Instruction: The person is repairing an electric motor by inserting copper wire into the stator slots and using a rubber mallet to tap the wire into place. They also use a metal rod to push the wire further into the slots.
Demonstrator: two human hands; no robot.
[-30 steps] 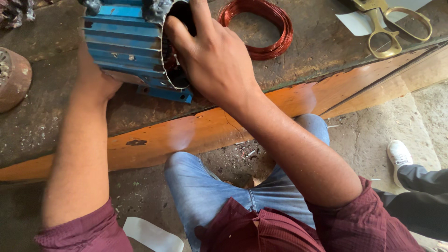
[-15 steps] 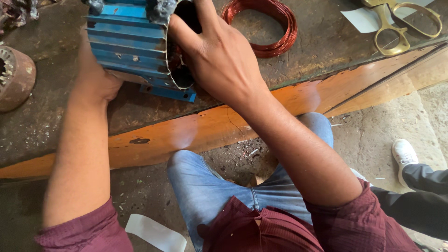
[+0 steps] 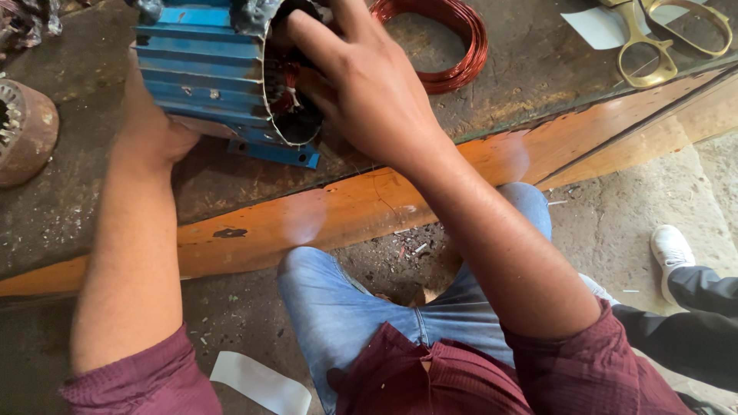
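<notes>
The blue finned motor housing [image 3: 204, 73] was lain on its side on the counter [image 3: 492, 92], braced from behind by the left hand [image 3: 150, 134], its open end faced by the right hand [image 3: 369, 92], whose fingers were spread into the windings.

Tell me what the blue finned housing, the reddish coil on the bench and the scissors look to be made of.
Blue finned housing: likely cast metal under blue paint, judging by the stiff ribs and chipped, grimy edges. Reddish coil: looks like enamelled copper wire, with fine glossy red-brown strands wound in a ring. Scissors: metal with a brassy gold finish on the handles; the blades are out of view.
</notes>
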